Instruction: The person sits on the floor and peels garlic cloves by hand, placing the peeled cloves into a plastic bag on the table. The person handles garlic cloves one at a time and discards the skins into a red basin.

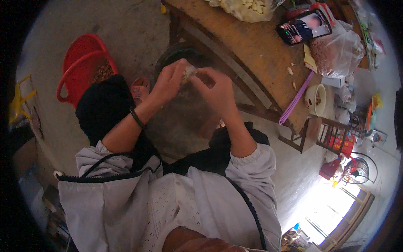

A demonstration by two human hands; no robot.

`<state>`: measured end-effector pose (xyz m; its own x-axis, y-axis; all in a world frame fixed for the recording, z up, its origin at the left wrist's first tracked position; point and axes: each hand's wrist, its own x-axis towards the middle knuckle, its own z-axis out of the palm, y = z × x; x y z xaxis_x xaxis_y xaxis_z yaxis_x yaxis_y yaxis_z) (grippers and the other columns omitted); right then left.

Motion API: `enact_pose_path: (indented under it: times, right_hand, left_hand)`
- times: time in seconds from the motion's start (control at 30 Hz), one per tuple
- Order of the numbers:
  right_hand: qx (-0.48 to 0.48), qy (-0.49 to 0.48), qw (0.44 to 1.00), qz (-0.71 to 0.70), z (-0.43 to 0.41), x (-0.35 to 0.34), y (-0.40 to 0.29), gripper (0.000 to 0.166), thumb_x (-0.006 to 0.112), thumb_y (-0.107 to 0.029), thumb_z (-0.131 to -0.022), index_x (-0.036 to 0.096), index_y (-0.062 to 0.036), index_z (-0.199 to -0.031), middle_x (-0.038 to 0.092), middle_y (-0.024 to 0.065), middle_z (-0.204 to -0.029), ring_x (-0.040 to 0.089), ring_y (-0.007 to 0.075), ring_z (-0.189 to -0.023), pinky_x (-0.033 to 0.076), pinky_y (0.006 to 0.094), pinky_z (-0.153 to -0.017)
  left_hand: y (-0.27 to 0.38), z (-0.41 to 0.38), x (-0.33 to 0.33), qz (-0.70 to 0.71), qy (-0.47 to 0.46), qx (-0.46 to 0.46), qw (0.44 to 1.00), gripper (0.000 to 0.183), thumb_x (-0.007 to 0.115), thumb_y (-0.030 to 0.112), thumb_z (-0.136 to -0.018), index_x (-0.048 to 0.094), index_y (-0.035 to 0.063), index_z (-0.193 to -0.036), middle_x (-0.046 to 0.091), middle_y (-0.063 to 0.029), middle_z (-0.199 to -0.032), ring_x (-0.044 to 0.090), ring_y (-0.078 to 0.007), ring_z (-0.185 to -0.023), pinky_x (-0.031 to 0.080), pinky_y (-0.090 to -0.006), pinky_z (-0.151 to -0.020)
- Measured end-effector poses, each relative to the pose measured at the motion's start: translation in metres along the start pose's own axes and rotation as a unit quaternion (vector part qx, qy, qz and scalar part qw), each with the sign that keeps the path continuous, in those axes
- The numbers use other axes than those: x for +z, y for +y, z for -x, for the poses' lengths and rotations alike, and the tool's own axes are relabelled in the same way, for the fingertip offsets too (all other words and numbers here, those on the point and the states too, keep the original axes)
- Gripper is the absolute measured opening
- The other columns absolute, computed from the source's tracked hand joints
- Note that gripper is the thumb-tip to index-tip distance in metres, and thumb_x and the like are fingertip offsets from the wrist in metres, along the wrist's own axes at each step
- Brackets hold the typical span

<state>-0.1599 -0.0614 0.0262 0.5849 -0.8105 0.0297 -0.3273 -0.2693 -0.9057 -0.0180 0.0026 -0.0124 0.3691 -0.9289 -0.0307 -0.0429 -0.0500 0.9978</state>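
Both my hands are raised in front of my lap, at a pale, papery bulb (189, 73) that looks like garlic. Its near side is wrapped by the fingers of my left hand (170, 78), which has a dark band on the wrist. With thumb and forefinger, my right hand (216, 89) pinches the bulb's right side; that hand is slightly blurred. Below them a dark round basin (162, 60) sits on the floor, its contents too dim to make out. Peeled cloves (256, 6) fill a clear plastic bag at the wooden table's far end.
A red basket (83, 47) with small brown items stands left by my knee. On the wooden table (239, 41) lie a lit phone (303, 26), a filled plastic bag (337, 52), a purple coiled stick (296, 97) and loose cloves (290, 71). Beyond its edge is a cream bowl (315, 99).
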Motion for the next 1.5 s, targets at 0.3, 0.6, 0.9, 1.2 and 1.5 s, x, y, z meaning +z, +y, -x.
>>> enact_pose_path:
  times: [0.3,0.6,0.9,1.2,1.5]
  right_hand:
    - [0.109,-0.09,0.988,-0.069,-0.003,-0.012,0.005,0.022,0.069,-0.016,-0.082,0.066,0.0032,-0.092,0.069,0.0097,-0.08,0.063,0.012,-0.072,0.05,0.0262,-0.066]
    - [0.08,-0.08,0.993,-0.033,-0.001,-0.008,0.008,0.021,0.069,-0.015,-0.08,0.067,0.0028,-0.092,0.069,0.0096,-0.081,0.064,0.0121,-0.074,0.05,0.026,-0.069]
    - [0.034,-0.017,0.998,0.055,0.001,0.005,0.012,0.017,0.069,-0.015,-0.076,0.066,-0.0018,-0.086,0.067,0.0131,-0.076,0.066,0.0222,-0.067,0.051,0.0304,-0.064]
    - [0.05,-0.001,0.998,0.038,-0.001,0.003,0.009,0.016,0.068,-0.015,-0.077,0.064,-0.0022,-0.086,0.066,0.014,-0.075,0.066,0.0232,-0.068,0.051,0.0317,-0.064]
    - [0.034,-0.029,0.998,0.035,0.0,-0.005,0.004,0.02,0.068,-0.018,-0.08,0.065,-0.0001,-0.089,0.067,0.0153,-0.078,0.066,0.0232,-0.068,0.051,0.0324,-0.064]
  left_hand:
    - [-0.013,-0.004,-0.006,-0.05,-0.07,0.004,0.996,0.041,0.037,0.031,-0.1,0.057,-0.0022,-0.087,0.057,-0.0139,-0.072,0.055,-0.0232,-0.069,0.043,-0.0354,-0.067]
    - [-0.012,-0.003,-0.004,-0.118,-0.038,0.023,0.992,0.039,0.036,0.031,-0.098,0.057,0.0001,-0.086,0.059,-0.0224,-0.077,0.058,-0.043,-0.077,0.044,-0.0449,-0.067]
    - [-0.005,-0.003,-0.004,-0.171,-0.035,0.018,0.984,0.035,0.037,0.029,-0.097,0.054,0.0013,-0.084,0.058,-0.0227,-0.075,0.056,-0.0449,-0.079,0.042,-0.0488,-0.066]
    - [-0.005,0.002,-0.002,-0.073,-0.03,0.044,0.996,0.037,0.038,0.03,-0.1,0.053,-0.0004,-0.085,0.052,-0.007,-0.069,0.05,-0.0177,-0.068,0.041,-0.0331,-0.063]
    - [-0.02,-0.007,-0.003,0.0,-0.069,-0.014,0.998,0.038,0.037,0.027,-0.101,0.053,-0.0032,-0.084,0.053,-0.0072,-0.071,0.048,-0.0129,-0.07,0.042,-0.0313,-0.066]
